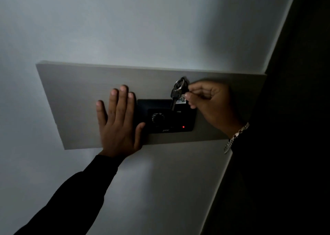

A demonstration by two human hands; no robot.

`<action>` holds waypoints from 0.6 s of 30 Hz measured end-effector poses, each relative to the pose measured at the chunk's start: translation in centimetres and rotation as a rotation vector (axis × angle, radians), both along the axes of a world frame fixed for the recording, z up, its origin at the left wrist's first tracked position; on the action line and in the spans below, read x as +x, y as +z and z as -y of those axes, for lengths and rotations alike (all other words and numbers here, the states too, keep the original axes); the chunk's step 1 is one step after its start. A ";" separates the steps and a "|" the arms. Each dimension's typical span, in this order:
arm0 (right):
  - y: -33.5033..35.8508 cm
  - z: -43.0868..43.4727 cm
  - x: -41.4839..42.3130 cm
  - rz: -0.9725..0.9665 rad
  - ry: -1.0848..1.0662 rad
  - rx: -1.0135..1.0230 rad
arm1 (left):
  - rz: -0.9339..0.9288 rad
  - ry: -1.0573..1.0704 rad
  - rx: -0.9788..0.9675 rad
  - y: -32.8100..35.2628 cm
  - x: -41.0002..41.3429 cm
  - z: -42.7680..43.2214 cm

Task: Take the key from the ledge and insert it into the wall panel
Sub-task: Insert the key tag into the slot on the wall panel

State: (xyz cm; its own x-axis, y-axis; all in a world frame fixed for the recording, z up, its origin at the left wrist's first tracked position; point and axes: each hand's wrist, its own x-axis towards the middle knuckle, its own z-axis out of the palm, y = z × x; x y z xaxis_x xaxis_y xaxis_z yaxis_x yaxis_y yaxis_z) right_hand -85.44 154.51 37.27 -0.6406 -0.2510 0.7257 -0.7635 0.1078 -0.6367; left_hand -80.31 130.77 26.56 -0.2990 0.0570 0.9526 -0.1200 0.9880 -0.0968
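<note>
Right hand (210, 104) pinches key (175, 95) tagged "402" at wall panel (166, 116); left hand (118, 120) lies flat, open.

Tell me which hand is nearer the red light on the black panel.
Right. The right hand holds the key just above and right of the red light; the left hand lies flat at the black panel's far left edge.

Key tag (181, 100): handwritten "02", leading digit unclear.

You see a pale wall (125, 20), a grey board (71, 92) mounted on it, and a chain bracelet (235, 136) at right.
</note>
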 end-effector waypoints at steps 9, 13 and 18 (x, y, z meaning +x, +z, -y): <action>0.2 0.5 0.9 -0.099 -0.129 0.115 | 0.051 -0.018 -0.015 1.5 0.8 0.1; 3.1 1.0 1.9 -0.349 -0.167 0.319 | 0.022 -0.053 -0.074 5.2 0.5 0.7; 4.4 2.1 2.7 -0.531 -0.180 0.335 | 0.014 -0.028 -0.143 6.4 0.3 1.0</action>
State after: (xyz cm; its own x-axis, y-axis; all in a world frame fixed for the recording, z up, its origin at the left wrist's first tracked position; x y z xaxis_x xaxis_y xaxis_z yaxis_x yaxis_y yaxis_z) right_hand -82.71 152.42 41.68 -0.2695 -0.4404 0.8564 -0.9163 0.3907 -0.0874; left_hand -79.99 129.80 32.96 -0.3089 0.2000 0.9298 -0.0906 0.9670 -0.2381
